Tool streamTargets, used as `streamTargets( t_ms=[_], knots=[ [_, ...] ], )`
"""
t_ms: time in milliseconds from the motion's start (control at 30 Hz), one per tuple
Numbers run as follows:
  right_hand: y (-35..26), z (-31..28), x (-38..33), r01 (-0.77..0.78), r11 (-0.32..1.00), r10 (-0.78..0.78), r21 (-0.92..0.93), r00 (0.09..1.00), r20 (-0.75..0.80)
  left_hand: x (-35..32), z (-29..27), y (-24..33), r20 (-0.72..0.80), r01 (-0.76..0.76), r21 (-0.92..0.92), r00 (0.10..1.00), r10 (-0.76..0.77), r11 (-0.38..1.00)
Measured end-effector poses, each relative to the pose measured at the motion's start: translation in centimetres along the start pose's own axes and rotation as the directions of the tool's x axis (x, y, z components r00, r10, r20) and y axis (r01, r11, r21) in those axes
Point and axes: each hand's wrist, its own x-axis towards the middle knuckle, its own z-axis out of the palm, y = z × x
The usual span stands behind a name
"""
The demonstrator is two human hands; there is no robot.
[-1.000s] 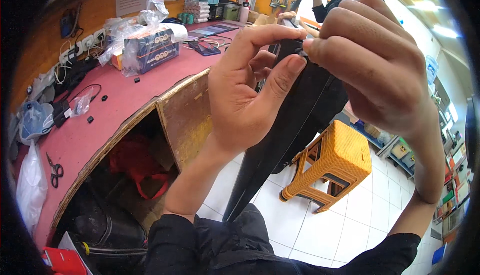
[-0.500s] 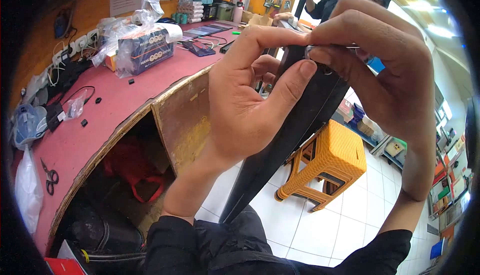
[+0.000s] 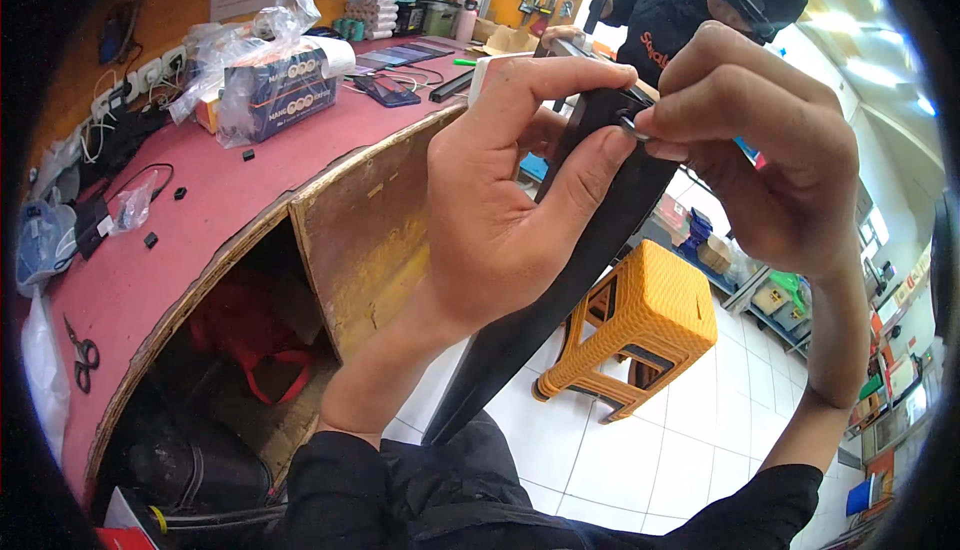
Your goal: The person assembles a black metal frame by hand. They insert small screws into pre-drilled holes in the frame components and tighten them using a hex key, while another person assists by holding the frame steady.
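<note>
A workshop with a white tiled floor (image 3: 700, 450) and a long pink-topped workbench (image 3: 200, 210) on the left fills the view. Close to the camera, the left hand (image 3: 500, 210) grips a long black blade-shaped part (image 3: 600, 220), thumb and forefinger closed around its upper end. The right hand (image 3: 770, 150) meets it there, fingertips pinching a small metal ring (image 3: 632, 125) against the part. The part is matte black, wide near the hands and tapering to a point low down over the person's dark clothing. Its top end is hidden behind the fingers, and the ring is too small to make out clearly. Below stands an orange plastic stool (image 3: 640, 335). On the bench lie a bagged blue box (image 3: 275, 90) and scissors (image 3: 82, 355). Another person in black (image 3: 690, 10) works beyond, partly covered by the hands.
</note>
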Motion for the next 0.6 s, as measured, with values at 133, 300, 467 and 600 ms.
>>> streamTargets(
  t_ms=[133, 300, 467, 600],
  knots=[
    [0.3, 0.3, -0.6, -0.093, 0.992, 0.093, 0.089, 0.996, 0.000, 0.0, 0.1, 0.0, -0.023, 0.009, -0.007, 1.000, -0.009, 1.000],
    [0.0, -0.1, 0.0, -0.146, 0.982, 0.145, 0.117, 0.989, 0.017, -0.3, -0.6, 0.8, 0.055, 0.098, 0.039, 0.993, -0.100, 0.994],
    [-0.1, -0.2, 1.1, -0.162, 0.972, 0.155, 0.171, 0.986, 0.056, -0.3, -0.5, 0.6, 0.014, 0.087, -0.053, 0.996, -0.087, 0.995],
    [0.1, -0.9, 1.9, -0.047, 0.997, 0.041, 0.054, 0.993, 0.110, -0.2, -0.5, 0.6, 0.002, 0.081, -0.055, 0.997, -0.081, 0.995]
  ],
)
